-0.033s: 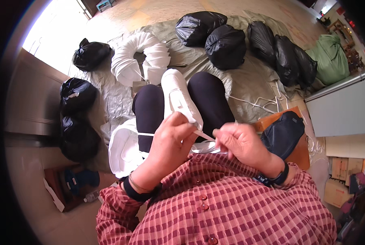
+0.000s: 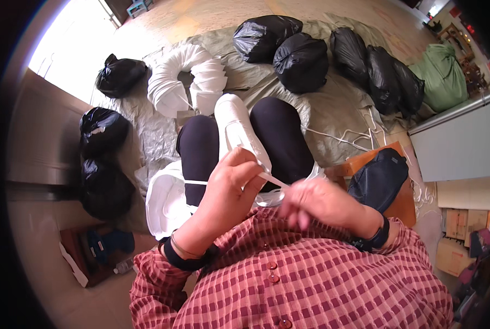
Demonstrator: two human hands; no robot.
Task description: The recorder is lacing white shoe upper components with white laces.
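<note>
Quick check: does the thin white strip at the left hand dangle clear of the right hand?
No, the white strip runs straight across from the left hand to the motion-blurred right hand.

Black bags: three [image 2: 105,131] left of the fingers [image 2: 245,159]; several more [image 2: 301,63] beyond them, ahead and to the right.
Green sack: far right beyond the fingers, slumped beside the black bags [image 2: 441,77].
Grey sheet: spread on the floor beyond the fingers, creased [image 2: 332,107].
Wooden board: right of the fingers [image 2: 405,200], a dark mesh-surfaced thing [image 2: 380,181] on it.
Pale cabinet: farther right [image 2: 464,142].
Cardboard boxes: lower right of the fingers [image 2: 453,257].
Bottle: lower left [image 2: 123,266].
</note>
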